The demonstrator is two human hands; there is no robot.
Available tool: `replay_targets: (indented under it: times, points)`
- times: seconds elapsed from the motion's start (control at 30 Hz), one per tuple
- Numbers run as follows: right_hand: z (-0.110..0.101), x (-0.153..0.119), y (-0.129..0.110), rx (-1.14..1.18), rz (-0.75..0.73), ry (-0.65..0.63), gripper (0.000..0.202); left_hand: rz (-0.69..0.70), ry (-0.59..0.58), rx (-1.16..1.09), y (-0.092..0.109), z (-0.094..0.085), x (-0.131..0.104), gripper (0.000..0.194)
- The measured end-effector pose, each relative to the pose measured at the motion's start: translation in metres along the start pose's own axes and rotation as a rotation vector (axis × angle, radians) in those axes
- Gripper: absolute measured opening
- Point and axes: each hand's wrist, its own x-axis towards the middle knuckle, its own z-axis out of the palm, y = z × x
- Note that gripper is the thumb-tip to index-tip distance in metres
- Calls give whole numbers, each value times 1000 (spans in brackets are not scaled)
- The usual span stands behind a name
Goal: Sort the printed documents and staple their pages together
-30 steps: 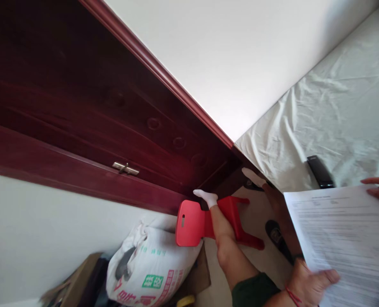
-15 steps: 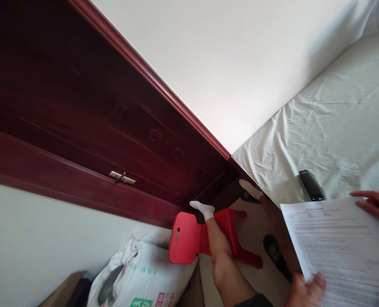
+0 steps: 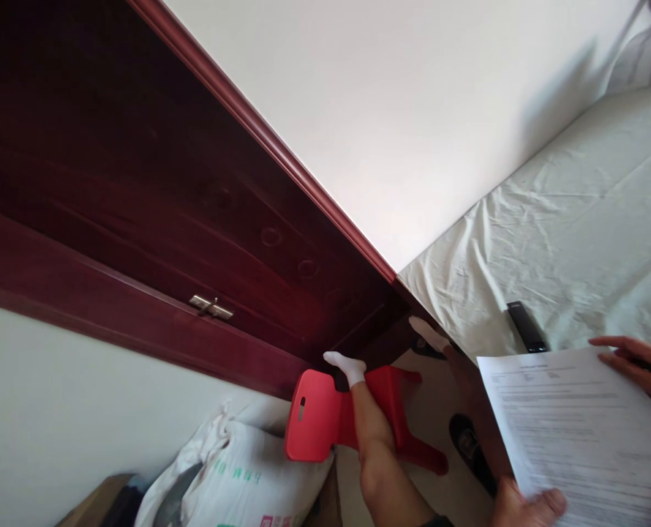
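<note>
A printed sheet of white paper (image 3: 583,432) lies tilted at the lower right, over the edge of the cloth-covered surface. My left hand (image 3: 528,506) grips its lower left edge, thumb on top. At the sheet's upper right is my right hand (image 3: 641,366), fingers stretched out and apart, touching or resting by the top edge; part of it runs out of view. Just above the paper, a black oblong object (image 3: 526,327) rests on the pale cloth (image 3: 594,219).
A bare leg with a white sock (image 3: 348,367) rests over a red plastic chair (image 3: 310,417). Dark shoes (image 3: 471,450) stand on the floor. A dark red door (image 3: 139,219) with a metal bolt, a white sack (image 3: 249,476) and a cardboard box (image 3: 92,503) are at the left.
The view has shifted slightly. The paper and both hands appear a little lower and further left; my left hand still grips the sheet and my right hand's fingers remain spread.
</note>
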Motion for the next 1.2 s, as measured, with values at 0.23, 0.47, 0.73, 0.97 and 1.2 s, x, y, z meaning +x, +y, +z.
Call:
replay_targets:
  times: [0.23, 0.47, 0.73, 0.97, 1.2]
  points:
    - [-9, -7, -87, -130, 188, 2, 27, -173, 114, -130, -2, -5, -5, 84]
    - [-5, -3, -116, -319, 192, -25, 40, -334, 152, -145, -9, -10, -7, 78]
    - [-9, -5, -109, -245, 145, -38, 26, -308, 147, -133, -4, -8, -8, 75]
    - [-9, -6, -110, -219, 176, -23, 27, -300, 183, -226, -12, -7, -5, 77]
    - [-7, -8, -114, -258, 189, 23, 26, -351, 188, -205, -22, -9, -2, 80]
